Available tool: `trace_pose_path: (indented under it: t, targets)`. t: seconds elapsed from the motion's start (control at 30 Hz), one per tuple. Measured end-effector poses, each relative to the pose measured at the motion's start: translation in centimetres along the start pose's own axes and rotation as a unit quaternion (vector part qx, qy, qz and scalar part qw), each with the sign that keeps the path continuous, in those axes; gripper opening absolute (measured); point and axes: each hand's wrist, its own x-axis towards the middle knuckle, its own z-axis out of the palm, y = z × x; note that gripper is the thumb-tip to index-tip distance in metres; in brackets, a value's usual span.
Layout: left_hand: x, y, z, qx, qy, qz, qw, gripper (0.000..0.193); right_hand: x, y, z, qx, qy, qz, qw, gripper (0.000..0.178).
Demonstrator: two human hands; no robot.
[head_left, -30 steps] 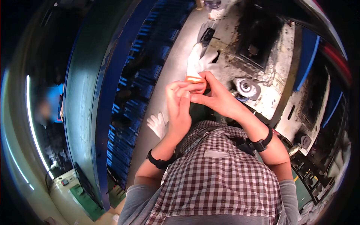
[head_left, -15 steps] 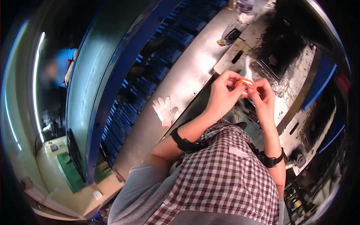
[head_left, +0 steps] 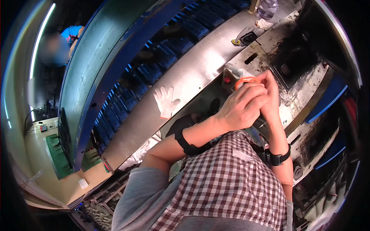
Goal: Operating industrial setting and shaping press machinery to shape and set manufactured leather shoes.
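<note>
A white knit glove with an orange cuff (head_left: 246,80) is bunched up in front of me, between my two hands. My left hand (head_left: 243,108) is closed, its fingers curled over the near side of the cuff. Behind it my right hand (head_left: 271,90) is closed too, pinching the cuff from the right; its fingertips are partly hidden by the left hand. The glove's white part spreads out beyond the cuff. A second white glove (head_left: 165,101) lies flat on the metal ledge (head_left: 142,127) to the left of my left forearm.
A blue-edged rack with dark slots (head_left: 127,88) runs along the ledge. Farther off stand a clear plastic jug (head_left: 268,8) and a dark glove with a yellow cuff (head_left: 243,39). A stained machine bed (head_left: 283,100) is at right. Another person (head_left: 71,36) is at far left.
My left hand has turned and moved over the cuff, so its back now faces me. The orange cuff has shifted slightly left. My view has tilted a little.
</note>
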Motion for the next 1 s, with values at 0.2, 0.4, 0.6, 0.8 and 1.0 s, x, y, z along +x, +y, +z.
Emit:
trace_pose_path:
  t: [0.2, 0.4, 0.6, 0.8, 1.0]
  targets:
    - [-1.9, -2.5, 0.2, 0.048, 0.013, 0.011, 0.999, 0.056, 0.2, -0.8, 1.7, -0.122, 0.058, -0.032, 0.99, 0.011]
    - [-5.2, -5.0, -0.1, 0.061, -0.015, -0.038, 0.997, 0.057, 0.1, -2.1, 2.1, -0.271, 0.084, -0.151, 0.947, 0.012]
    - [-0.4, -5.8, -1.3, -0.198, -0.064, -0.382, 0.901, 0.05, -0.1, -1.2, 1.0, -0.356, -0.024, -0.36, 0.862, 0.02]
    - [0.1, -6.1, -1.4, -0.602, 0.209, -0.429, 0.64, 0.041, 0.5, -3.3, 1.3, -0.31, -0.025, -0.368, 0.876, 0.017]
    - [2.8, -6.5, -1.4, -0.575, 0.106, -0.489, 0.648, 0.053, 0.8, -2.5, 2.9, -0.295, -0.091, -0.387, 0.869, 0.017]
